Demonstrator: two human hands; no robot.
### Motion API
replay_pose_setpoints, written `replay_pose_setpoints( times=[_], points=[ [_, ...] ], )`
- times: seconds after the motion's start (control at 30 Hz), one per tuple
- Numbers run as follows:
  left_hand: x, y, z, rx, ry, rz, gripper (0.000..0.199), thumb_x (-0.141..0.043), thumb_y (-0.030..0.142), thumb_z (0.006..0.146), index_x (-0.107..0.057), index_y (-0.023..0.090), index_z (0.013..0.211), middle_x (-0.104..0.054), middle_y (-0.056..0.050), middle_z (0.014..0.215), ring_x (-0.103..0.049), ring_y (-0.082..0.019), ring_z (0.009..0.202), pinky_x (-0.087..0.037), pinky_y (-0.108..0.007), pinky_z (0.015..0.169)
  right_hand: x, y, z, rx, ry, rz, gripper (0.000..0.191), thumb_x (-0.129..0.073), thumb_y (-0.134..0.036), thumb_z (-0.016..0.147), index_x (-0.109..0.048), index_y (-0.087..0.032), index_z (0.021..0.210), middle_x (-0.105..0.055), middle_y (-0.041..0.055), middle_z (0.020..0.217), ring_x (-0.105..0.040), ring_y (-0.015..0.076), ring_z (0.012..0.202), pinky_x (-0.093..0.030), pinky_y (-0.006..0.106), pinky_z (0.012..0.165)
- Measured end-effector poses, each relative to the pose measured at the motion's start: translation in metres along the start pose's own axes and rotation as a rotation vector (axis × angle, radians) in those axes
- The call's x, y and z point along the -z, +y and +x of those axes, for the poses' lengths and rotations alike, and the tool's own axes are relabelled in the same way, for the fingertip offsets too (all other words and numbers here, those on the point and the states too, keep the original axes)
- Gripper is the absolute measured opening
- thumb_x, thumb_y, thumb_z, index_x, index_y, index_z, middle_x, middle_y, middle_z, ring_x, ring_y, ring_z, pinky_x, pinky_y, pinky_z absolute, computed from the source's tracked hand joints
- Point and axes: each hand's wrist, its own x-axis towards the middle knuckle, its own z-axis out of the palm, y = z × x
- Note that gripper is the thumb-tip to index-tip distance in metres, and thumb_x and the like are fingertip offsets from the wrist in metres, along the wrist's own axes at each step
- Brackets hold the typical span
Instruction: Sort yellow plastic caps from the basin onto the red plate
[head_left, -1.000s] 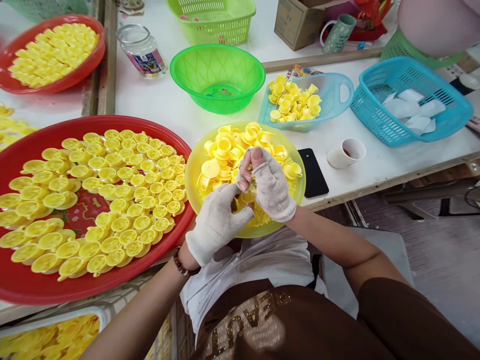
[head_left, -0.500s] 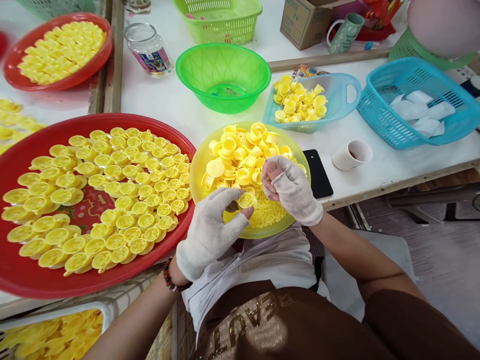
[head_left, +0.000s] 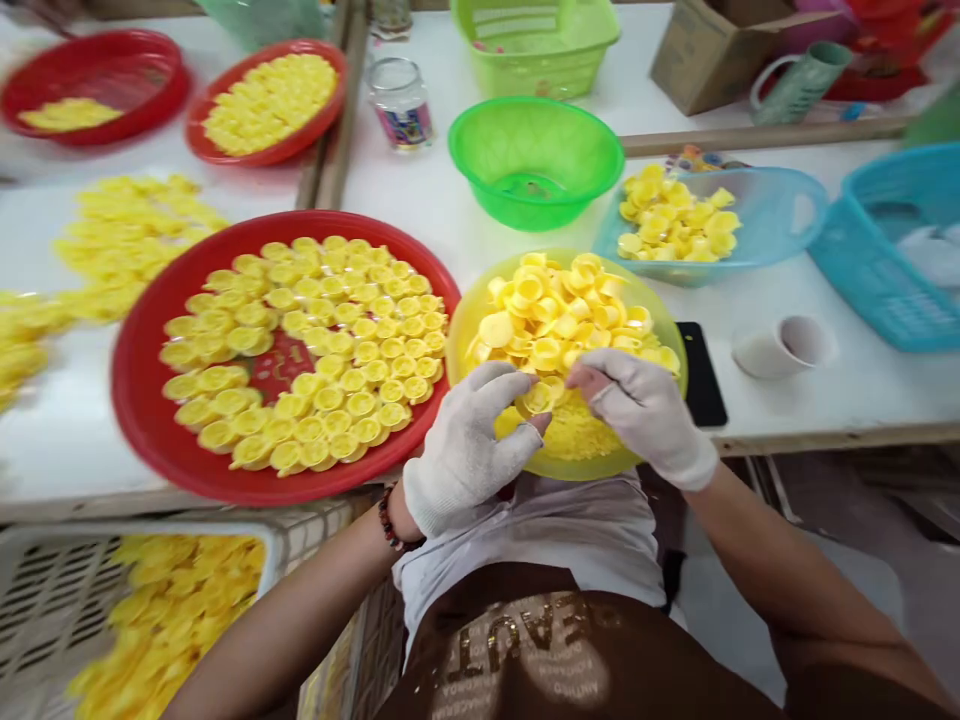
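My left hand (head_left: 480, 440), in a white fingerless glove, holds a small yellow cup (head_left: 538, 397) between thumb and fingers. Close by on the right, my right hand (head_left: 645, 410), gloved the same way, has its fingertips pinched together; whatever they hold is too small to make out. Both hands are over a yellow bowl (head_left: 461, 330) of loose yellow cups (head_left: 555, 300) and tiny yellow pieces (head_left: 581, 430). To the left, a large red tray (head_left: 142, 400) bears rows of yellow cups with pieces inside.
Behind the bowl stand a green basin (head_left: 536, 160), a light blue scoop (head_left: 780, 210) with yellow cups and a glass jar (head_left: 403, 110). A paper cup (head_left: 784, 347) and black phone (head_left: 701, 375) lie right, near a blue basket (head_left: 885, 220). A crate (head_left: 270, 560) stands lower left.
The view has swung left, so things sit further right in the picture. My right hand has come closer to the cup in my left hand.
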Motion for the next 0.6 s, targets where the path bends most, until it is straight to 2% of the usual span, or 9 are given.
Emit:
replay_pose_setpoints(
  times=[0.07,0.13,0.27,0.37,0.47,0.6],
  points=[
    [0.019,-0.007,-0.004,0.030,0.050,0.033,0.023,-0.067,0.029,0.090,-0.070,0.016,0.109,-0.071,-0.009,0.109,-0.068,-0.021,0.099,-0.056,-0.035,0.090,0.001,0.003,-0.003,0.043,-0.077,-0.093,0.020,-0.057,-0.032,0.101,-0.066,-0.021,0.088,-0.063,-0.0011,0.074,-0.055,0.0113,0.064,-0.043,0.025,0.061],
    [0.047,-0.022,-0.010,0.115,0.129,0.097,0.025,-0.068,0.030,0.088,-0.070,0.017,0.110,-0.073,-0.008,0.107,-0.069,-0.021,0.097,-0.057,-0.035,0.090,0.000,0.006,-0.005,0.116,-0.163,-0.176,0.021,-0.057,-0.031,0.101,-0.064,-0.020,0.084,-0.061,-0.0017,0.070,-0.054,0.0112,0.061,-0.042,0.025,0.059],
    [0.110,-0.070,-0.027,0.424,0.329,0.259,0.039,-0.069,0.037,0.085,-0.068,0.017,0.118,-0.074,-0.007,0.101,-0.070,-0.020,0.086,-0.058,-0.036,0.085,-0.007,0.009,-0.007,0.239,-0.231,-0.272,0.020,-0.055,-0.028,0.102,-0.062,-0.020,0.085,-0.064,-0.0005,0.072,-0.059,0.0126,0.063,-0.044,0.026,0.063],
    [0.144,-0.110,-0.035,0.606,0.370,0.466,0.036,-0.070,0.038,0.081,-0.070,0.018,0.111,-0.074,-0.007,0.098,-0.070,-0.024,0.089,-0.056,-0.040,0.086,-0.011,0.009,-0.006,0.265,-0.237,-0.311,0.021,-0.053,-0.029,0.103,-0.062,-0.020,0.086,-0.065,0.0000,0.073,-0.061,0.0135,0.065,-0.044,0.026,0.064],
    [0.156,-0.137,-0.034,0.732,0.285,0.581,0.031,-0.070,0.036,0.077,-0.071,0.018,0.103,-0.073,-0.008,0.091,-0.068,-0.025,0.084,-0.053,-0.039,0.078,-0.012,0.010,-0.004,0.276,-0.288,-0.413,0.024,-0.050,-0.030,0.105,-0.062,-0.019,0.088,-0.067,0.0012,0.077,-0.063,0.0156,0.069,-0.045,0.028,0.067],
    [0.156,-0.153,-0.029,0.794,0.136,0.560,0.027,-0.069,0.039,0.078,-0.071,0.016,0.092,-0.071,-0.007,0.087,-0.063,-0.021,0.075,-0.047,-0.034,0.069,-0.014,0.006,-0.006,0.322,-0.375,-0.662,0.023,-0.049,-0.027,0.104,-0.065,-0.018,0.090,-0.068,0.0050,0.086,-0.062,0.0204,0.079,-0.044,0.033,0.073]
  ],
)
